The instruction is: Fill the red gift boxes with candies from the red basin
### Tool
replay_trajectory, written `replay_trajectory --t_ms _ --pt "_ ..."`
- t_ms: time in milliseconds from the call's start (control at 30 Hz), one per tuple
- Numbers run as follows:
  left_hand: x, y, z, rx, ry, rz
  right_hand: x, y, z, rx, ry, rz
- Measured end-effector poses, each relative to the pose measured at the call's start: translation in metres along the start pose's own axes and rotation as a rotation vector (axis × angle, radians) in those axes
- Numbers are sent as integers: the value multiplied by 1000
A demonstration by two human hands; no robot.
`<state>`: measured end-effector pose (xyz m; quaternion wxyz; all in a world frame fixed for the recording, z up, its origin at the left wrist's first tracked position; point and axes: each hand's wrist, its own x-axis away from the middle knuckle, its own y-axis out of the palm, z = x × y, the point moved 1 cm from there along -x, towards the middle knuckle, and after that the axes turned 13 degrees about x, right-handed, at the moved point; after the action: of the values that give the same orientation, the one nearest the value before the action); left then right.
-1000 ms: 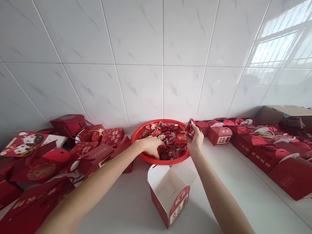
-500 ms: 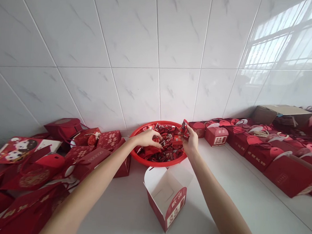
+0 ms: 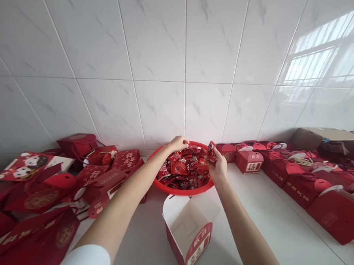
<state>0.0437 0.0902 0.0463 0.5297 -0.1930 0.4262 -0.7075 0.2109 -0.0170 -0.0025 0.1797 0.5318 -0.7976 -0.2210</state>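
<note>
Held sweets: wrapped sweets (image 3: 211, 151) at the centre right of the frame, between the fingertips of the right hand, raised above the basket's right edge; how many there are cannot be told.
Loose sweets: red-wrapped sweets (image 3: 179, 167) heaped at the centre, below and between both hands.
Basket: the round red basket (image 3: 185, 192) stands against the wall (image 3: 206, 106); the left forearm hides part of its left rim.
Hidden parts: the left fingertips are curled out of sight, so whether they hold anything cannot be told; the sweets' undersides are covered by the right fingers.
Right hand: the right hand (image 3: 219, 167) pinches its sweets between thumb and fingers.
Left hand: the left hand (image 3: 178, 143) is over the basket's back left edge, fingers bent inward; how tightly they close is unclear.
Open box: a red and white box (image 3: 188, 230) at the bottom centre, its top open, its lowest corner close to the frame's edge.
Sides: red boxes (image 3: 106, 184) pile up at the left, some cut off; more boxes (image 3: 298, 188) line the right.
</note>
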Motion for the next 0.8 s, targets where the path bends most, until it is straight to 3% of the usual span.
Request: replay_trajectory --t_ms 133,433,800 --pt "1 1 -4 -27 18 -98 -1 1 1 5 -22 -13" --pt "-6 -20 -25 -91 -65 -95 -1 0 0 8 -17 -26" --pt "-17 3 -34 10 -158 -164 2 4 1 6 -33 -29"
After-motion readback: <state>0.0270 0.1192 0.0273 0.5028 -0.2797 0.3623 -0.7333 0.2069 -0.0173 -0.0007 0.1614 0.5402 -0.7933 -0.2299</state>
